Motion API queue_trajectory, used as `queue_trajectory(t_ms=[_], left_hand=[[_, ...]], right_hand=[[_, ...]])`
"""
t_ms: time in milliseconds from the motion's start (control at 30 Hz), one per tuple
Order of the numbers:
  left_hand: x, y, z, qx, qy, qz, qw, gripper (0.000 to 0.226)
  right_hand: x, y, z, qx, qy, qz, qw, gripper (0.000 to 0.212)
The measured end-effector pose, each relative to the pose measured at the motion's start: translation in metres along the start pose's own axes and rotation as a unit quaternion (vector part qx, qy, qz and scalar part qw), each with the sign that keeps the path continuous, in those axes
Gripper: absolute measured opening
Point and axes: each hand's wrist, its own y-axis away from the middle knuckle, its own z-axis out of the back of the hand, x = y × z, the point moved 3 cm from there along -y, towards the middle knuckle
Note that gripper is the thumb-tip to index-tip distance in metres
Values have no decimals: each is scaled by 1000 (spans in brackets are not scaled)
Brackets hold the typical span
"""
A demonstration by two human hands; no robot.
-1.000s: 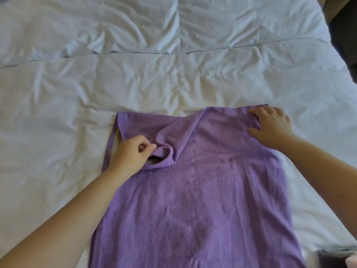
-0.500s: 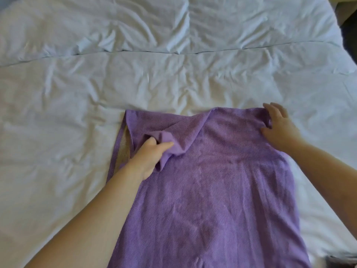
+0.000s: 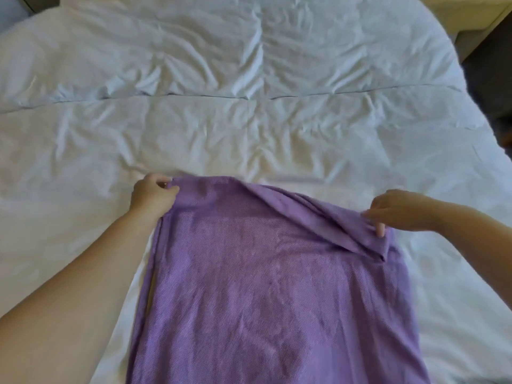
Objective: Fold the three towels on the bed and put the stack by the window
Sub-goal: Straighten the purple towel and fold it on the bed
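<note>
Lying lengthwise on the rumpled white bed [image 3: 249,128], near end cut off by the lower edge: purple towel [image 3: 263,286]. Pinching its far left corner between thumb and curled fingers: left grip [image 3: 153,196]. Pinching the far right corner, at the end of a diagonal fold: right grip [image 3: 399,209].

No text, label, brand mark or number legible. Purple towel [image 3: 263,286] at 6 o'clock: unmarked. White duvet [image 3: 249,128] at 12 o'clock: unmarked.
</note>
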Motion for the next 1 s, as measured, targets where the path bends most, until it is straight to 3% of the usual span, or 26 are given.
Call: queue_trajectory(t_ms=[67, 100, 167, 233, 333, 433, 533, 600, 633, 700, 733, 900, 1000], left_hand=[[-13, 4, -5, -28, -182, -60, 981, 37], [-24, 7, -10, -50, -217, -122, 967, 37], [-48, 15, -24, -56, -207, -258, 942, 31], [-63, 23, -42, -4, -218, -337, 916, 24], [-66, 27, -62, 94, -282, -311, 903, 41], [-64, 30, -67, 120, -311, -287, 898, 63], [-66, 38, -67, 111, -280, -319, 899, 40], [-71, 46, -68, 129, -183, -363, 905, 14], [-73, 49, -71, 153, -147, -377, 902, 20], [-78, 55, -77, 198, -112, -395, 890, 32], [-80, 57, -80, 199, -102, -401, 888, 30], [-82, 58, -92, 209, -97, -369, 900, 17], [-86, 59, -96, 258, -92, -355, 894, 31]], right_hand=[[-1, -1, -8, -7, 59, -41, 997, 55], [-1, -3, -12, -43, 70, -48, 995, 51], [0, -6, -16, -142, 23, -32, 989, 44], [7, -6, -19, -202, -26, 3, 979, 46], [19, -12, -27, -243, 15, 33, 969, 25], [15, -22, -20, -300, 24, -27, 953, 15], [4, -29, -2, -338, -3, -100, 936, 19], [9, -28, 6, -377, 15, -54, 924, 23], [16, -28, 7, -398, 36, 15, 917, 23], [28, -26, 2, -389, 127, 137, 902, 15], [30, -27, -1, -361, 170, 145, 905, 16], [18, -32, 2, -247, 271, 16, 930, 15], [15, -33, 5, -205, 301, -14, 931, 10]])
